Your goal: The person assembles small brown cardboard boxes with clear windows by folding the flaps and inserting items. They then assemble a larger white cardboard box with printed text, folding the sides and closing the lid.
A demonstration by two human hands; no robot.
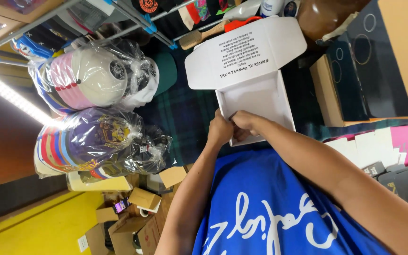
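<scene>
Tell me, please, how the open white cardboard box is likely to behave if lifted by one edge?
The white box looks empty and thin-walled, so probably light. Its open lid would likely swing on its fold. Both hands, left and right, pinch the near wall, suggesting it flexes easily.

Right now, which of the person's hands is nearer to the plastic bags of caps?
Left. The left hand grips the near edge of the white box on the side facing the bagged caps; the right hand is beside it, farther from them.
</scene>
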